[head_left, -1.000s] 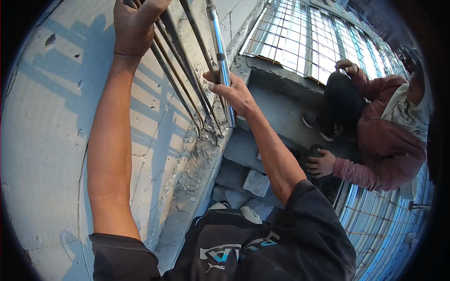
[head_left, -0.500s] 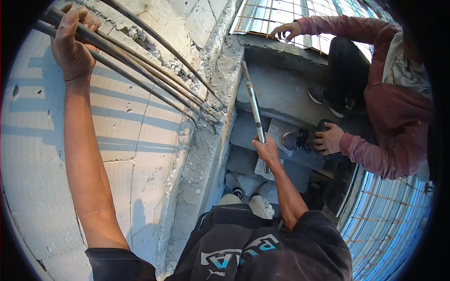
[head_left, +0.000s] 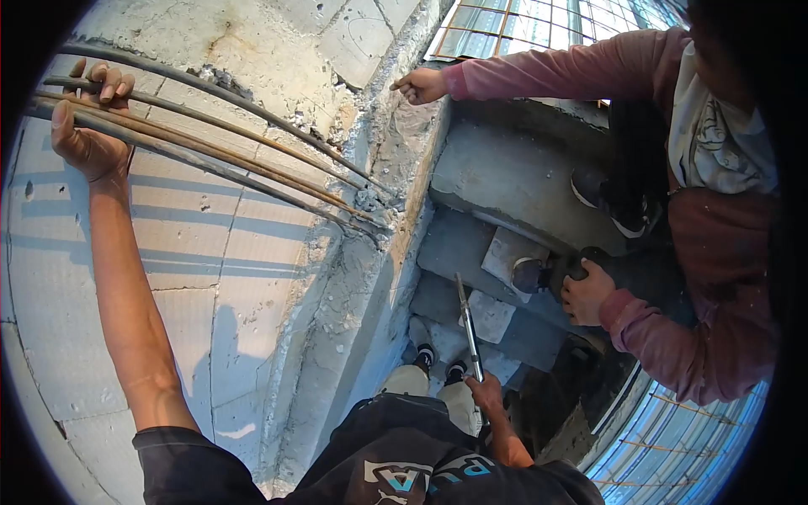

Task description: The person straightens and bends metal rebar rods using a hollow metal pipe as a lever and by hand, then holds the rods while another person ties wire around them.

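Note:
At the upper left, my left hand [head_left: 97, 126] is closed around several dark, rusty steel bars [head_left: 219, 156]. The bars slant down to the right and enter broken concrete [head_left: 370, 210] at the wall's edge. One more bar [head_left: 210, 88] curves above my fingers, apart from the palm. Low in the middle, my right hand [head_left: 486, 394] is wrapped round a shiny metal tube [head_left: 471, 332], held near its lower end beside my leg. The tube's narrow tip points up over the steps.
A co-worker [head_left: 715, 219] in a dusty red top crouches at the right, one hand [head_left: 421, 86] stretched toward the concrete edge, the other [head_left: 589, 293] at the knee. Concrete steps [head_left: 522, 168] with loose blocks [head_left: 491, 316] lie between us. Rusty mesh [head_left: 505, 29] covers metal sheets.
My left hand has moved left and down with the bars, bending them lower. My right hand has carried the tube away from the bars, down toward my legs. The co-worker's arm now reaches left.

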A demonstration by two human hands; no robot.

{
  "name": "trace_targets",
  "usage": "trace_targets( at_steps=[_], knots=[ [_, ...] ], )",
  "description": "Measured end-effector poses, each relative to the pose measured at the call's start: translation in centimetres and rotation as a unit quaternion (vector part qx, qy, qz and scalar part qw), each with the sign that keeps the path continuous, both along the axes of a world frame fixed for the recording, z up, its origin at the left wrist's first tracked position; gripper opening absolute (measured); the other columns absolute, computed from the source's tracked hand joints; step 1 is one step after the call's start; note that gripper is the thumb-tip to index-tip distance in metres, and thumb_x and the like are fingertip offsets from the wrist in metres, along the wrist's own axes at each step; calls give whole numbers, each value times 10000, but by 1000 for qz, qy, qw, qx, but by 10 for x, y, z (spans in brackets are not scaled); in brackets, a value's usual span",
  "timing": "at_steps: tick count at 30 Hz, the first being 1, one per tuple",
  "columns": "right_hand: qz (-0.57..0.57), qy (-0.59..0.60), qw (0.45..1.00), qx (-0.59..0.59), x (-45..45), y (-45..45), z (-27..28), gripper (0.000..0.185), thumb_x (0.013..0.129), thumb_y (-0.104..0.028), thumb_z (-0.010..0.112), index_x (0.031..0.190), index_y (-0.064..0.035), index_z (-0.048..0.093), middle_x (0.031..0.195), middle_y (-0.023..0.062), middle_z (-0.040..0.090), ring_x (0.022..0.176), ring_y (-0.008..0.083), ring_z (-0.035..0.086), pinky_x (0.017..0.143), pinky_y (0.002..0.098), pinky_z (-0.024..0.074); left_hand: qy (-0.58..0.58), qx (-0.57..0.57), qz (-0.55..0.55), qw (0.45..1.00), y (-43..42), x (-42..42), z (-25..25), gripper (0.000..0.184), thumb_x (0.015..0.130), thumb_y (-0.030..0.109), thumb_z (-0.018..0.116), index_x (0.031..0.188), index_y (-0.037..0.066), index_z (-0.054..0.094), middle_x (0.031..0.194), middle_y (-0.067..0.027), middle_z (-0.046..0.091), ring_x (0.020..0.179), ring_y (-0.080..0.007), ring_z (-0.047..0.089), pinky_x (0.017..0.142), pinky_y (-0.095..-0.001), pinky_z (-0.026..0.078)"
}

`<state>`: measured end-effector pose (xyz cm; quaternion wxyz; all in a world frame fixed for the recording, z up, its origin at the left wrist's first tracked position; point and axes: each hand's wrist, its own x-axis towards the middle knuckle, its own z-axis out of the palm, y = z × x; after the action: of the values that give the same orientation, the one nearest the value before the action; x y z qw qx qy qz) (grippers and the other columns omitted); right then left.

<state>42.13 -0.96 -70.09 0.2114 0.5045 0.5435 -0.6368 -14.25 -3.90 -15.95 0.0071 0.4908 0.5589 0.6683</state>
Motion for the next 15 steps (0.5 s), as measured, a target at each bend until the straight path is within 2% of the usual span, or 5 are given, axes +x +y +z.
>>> trace_targets(
  at_steps=[3,5,8,10,15],
  knots=[
    [18,-4,1000,-5,11,3,-10,313,818,-309,721,843,-19,604,633,74,572,508,168,557,496,350,456,-17,15,-2,1000,1,4,-1,632,792,405,611,1246,-18,493,986,-96,475,829,-173,426,824,-350,363],
    [44,21,998,26,10,11,-4,314,824,-307,719,857,-15,609,641,81,583,529,175,578,513,353,469,-24,5,-44,999,-2,-3,1,635,791,398,605,1258,-18,493,1005,-100,484,844,-179,429,844,-357,360],
    [51,20,998,4,-3,27,7,312,827,-301,717,863,-10,611,642,77,586,544,180,586,525,358,475,-26,-1,-40,999,-8,-9,3,626,776,412,605,1232,-10,531,1030,-122,514,860,-184,446,878,-373,365],
    [18,50,998,-26,-16,29,5,289,843,-287,715,819,-32,581,617,50,549,501,155,547,488,340,451,-24,-14,-51,998,-11,-15,6,618,772,428,617,1204,-7,547,1010,-131,537,837,-190,458,863,-384,387],
    [-55,152,984,-80,-84,11,-1,257,874,-243,701,786,-69,533,586,5,488,438,111,477,401,291,387,12,28,54,998,9,7,1,566,794,552,627,1063,60,551,838,-61,530,654,-142,482,625,-314,434]
  ],
)
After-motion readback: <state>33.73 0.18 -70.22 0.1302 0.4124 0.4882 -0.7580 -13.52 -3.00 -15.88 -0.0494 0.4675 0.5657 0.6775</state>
